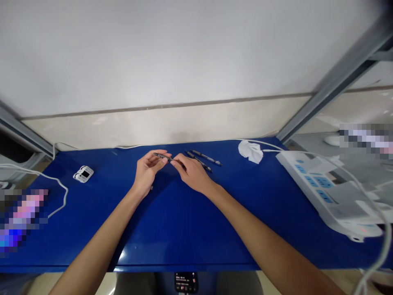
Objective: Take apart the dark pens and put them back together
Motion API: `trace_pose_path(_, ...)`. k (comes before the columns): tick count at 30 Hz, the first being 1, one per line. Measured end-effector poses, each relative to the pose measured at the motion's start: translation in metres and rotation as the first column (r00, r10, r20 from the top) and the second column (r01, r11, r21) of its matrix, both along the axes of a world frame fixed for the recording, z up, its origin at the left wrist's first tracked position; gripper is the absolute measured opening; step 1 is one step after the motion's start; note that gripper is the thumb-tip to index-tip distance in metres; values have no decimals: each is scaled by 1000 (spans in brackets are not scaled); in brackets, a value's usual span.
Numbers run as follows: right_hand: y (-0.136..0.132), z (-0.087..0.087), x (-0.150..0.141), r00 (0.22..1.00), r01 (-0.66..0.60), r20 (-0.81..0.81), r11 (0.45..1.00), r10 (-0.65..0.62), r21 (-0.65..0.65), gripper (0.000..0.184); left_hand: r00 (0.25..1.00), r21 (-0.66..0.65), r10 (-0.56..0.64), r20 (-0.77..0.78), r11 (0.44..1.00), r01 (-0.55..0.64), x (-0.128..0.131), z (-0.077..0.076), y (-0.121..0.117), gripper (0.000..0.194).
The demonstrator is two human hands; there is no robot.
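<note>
Over the back middle of the blue table (184, 221), both my hands meet on a thin dark pen (163, 156). My left hand (147, 171) pinches one end of it between thumb and fingertips. My right hand (192, 172) is closed around the other end, fingers curled. Two more dark pens (205, 157) lie side by side on the table just behind my right hand.
A crumpled white tissue (251, 150) lies at the back right. A long white power strip (325, 192) with blue sockets and plugged cables fills the right side. A small white device (83, 173) and a white cable (58, 192) lie at the left. A phone (186, 282) shows below the front edge.
</note>
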State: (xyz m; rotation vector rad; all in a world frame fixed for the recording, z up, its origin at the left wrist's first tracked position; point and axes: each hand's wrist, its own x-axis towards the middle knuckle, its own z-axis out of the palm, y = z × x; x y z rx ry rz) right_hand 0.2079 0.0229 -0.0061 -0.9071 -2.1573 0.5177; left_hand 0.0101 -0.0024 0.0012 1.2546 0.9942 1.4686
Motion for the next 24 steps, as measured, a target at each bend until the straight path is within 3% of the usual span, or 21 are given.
trace_pose_path(9, 0, 1, 0, 999, -2, -41, 999, 1, -32, 33, 1000, 1, -6, 0, 1000, 6, 0, 1, -1, 38)
trace_pose_path(24, -1, 6, -1, 980, -45, -198, 992, 20, -121, 29, 998, -6, 30, 52, 1000, -30, 1, 3, -2, 35)
